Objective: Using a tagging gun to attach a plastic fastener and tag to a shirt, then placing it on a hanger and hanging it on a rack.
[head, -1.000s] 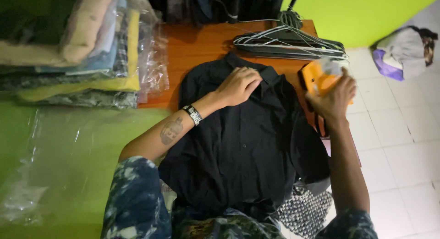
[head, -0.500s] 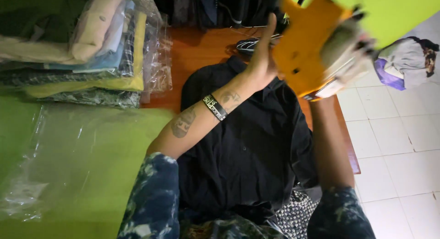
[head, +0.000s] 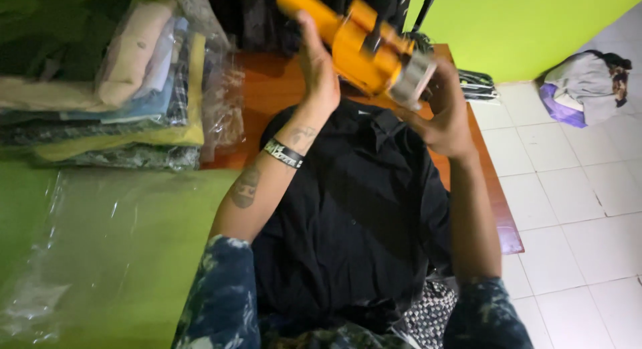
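Hands are lifting the orange tape dispenser point(head: 354, 44) above the black shirt point(head: 361, 208) spread near me: I'm cradling it underneath with my right hand point(head: 445, 111), steadying its left side with my left hand point(head: 319, 71).

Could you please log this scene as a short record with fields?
left hand: raised, palm against orange tool
right hand: cups tool's grey end from below
shirt: black, flat on wooden table
clothes stack: folded, bagged, left of shirt
hangers: on table's far right
plastic sheet: on green surface
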